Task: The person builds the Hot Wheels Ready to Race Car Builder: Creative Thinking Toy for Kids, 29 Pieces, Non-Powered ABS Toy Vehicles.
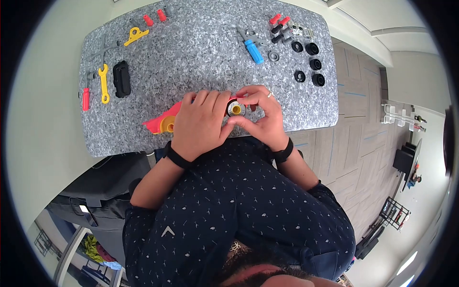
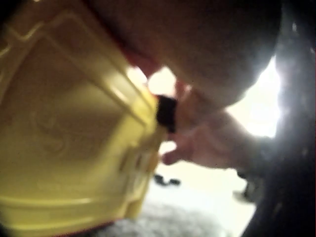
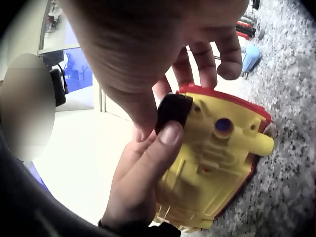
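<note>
Red and yellow, the toy body (image 3: 222, 158) is at the speckled table's (image 1: 201, 52) near edge, gripped by my left hand (image 1: 202, 119), thumb against the black wheel (image 3: 174, 109); close beside, my right hand (image 1: 266, 117) pinches that wheel's rim.

Speckled gray table (image 1: 201, 57), blue screwdriver (image 1: 253, 51), yellow wrench (image 1: 103, 83), red screwdriver (image 1: 86, 99), round black parts (image 1: 318, 80)

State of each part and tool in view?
Red and yellow toy body: gripped by left hand
Black wheel: at the body, pinched by right hand; seating unclear
Yellow stub: bare
Black round parts: loose on table
Black elongated piece: loose, unheld
Blue screwdriver: lying, unheld
Red screwdriver: lying, unheld
Yellow wrench: lying, unheld
Yellow bracket: loose
</note>
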A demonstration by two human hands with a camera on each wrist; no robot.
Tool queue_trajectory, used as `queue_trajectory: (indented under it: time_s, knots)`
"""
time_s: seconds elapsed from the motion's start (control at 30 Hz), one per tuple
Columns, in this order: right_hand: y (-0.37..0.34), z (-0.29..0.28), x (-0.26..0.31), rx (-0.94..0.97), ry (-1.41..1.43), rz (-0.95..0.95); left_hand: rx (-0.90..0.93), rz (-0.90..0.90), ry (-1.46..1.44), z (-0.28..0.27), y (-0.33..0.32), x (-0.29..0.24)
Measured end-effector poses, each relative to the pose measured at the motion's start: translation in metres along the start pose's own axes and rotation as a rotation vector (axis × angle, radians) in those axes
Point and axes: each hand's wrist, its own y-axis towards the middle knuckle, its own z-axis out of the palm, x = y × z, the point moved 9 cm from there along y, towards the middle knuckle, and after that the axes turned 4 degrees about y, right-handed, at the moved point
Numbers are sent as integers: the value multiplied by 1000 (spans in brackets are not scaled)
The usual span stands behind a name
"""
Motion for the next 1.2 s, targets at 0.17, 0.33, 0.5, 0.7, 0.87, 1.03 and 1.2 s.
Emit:
queue_trajectory:
  time_s: [0.17,0.33,0.5,0.7,0.87,1.03,1.2]
  knots:
    - [18,-47,-23,-137,-77,106,5,2,13,-1,-1,-1]
    - [41,-105,-58,-208,-473,191,8,-5,-2,-1,-2,0]
    - [24,-156,-80,-320,-611,336,0,-4,-2,-2,-1,0]
    - [-15,-223,-103,-446,-903,376,3,2,-8,-3,0,-1]
    - [9,-200,-96,-405,-675,368,-9,13,-2,-2,1,-2]
    - [69,-156,-119,-237,-614,167,-21,18,-12,-4,1,-3]
    - [84,-137,-157,-141,-746,170,-4,13,-2,-5,-1,-2]
